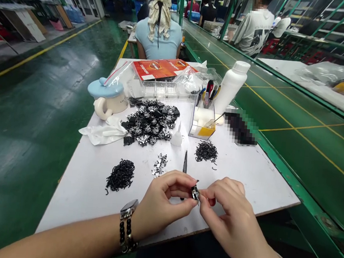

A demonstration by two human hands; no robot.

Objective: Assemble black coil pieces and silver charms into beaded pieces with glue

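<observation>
Between the thumb and fingers of my left hand [166,198] is a small black and silver metal piece [195,193], held above the table's front edge. The fingertips of my right hand [228,208] are pinched together against its right side; whatever they grip is too small to make out. Just behind the hands lies a dark pointed tool, perhaps tweezers [185,162], partly covered by my left hand. Left of it is a little pile of shiny silver parts [159,165]. Curved black pieces form one pile [120,175] at the left and another pile [206,151] at the right.
A large heap of black and silver pieces [151,121] covers the table's middle. Behind and around it stand a lidded mug [111,101], a nozzle bottle [177,136], a clear tool box [202,121] and a white bottle [232,86]. A person [159,33] sits beyond the table.
</observation>
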